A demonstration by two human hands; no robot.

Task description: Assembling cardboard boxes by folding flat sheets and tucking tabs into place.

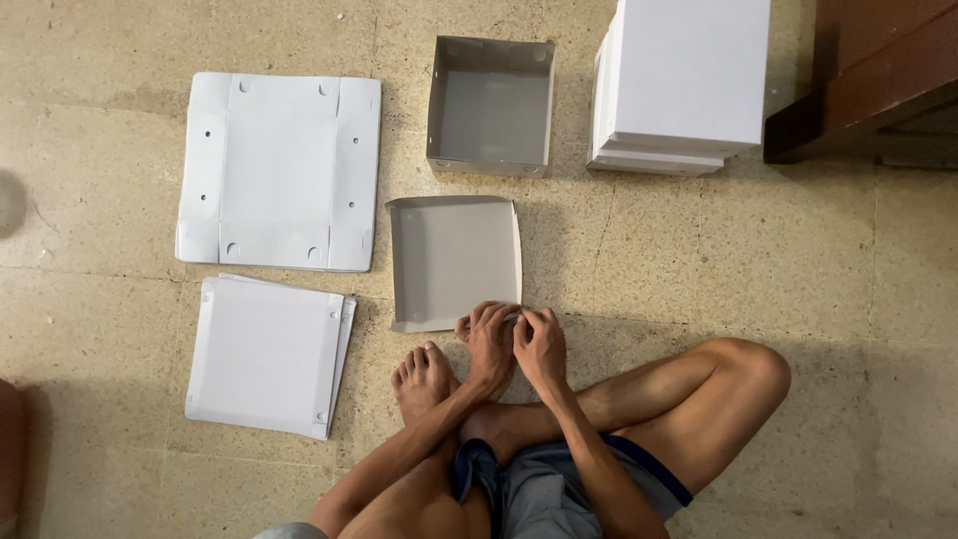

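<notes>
left hand point(489, 342) | right hand point(540, 345) | fingers of both pinched on near edge of half-folded cardboard tray point(454, 260)

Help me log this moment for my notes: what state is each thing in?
Half-folded box: on the floor, left side up, near edge pressed by both hands.
Left hand: fingers curled on the box's near edge.
Right hand: fingers curled on the same edge.
Finished box: all walls up, open top.
Flat sheet: unfolded, lying flat.
Pile of sheets: flat, stacked.
White stack: piled near the wooden furniture.
</notes>
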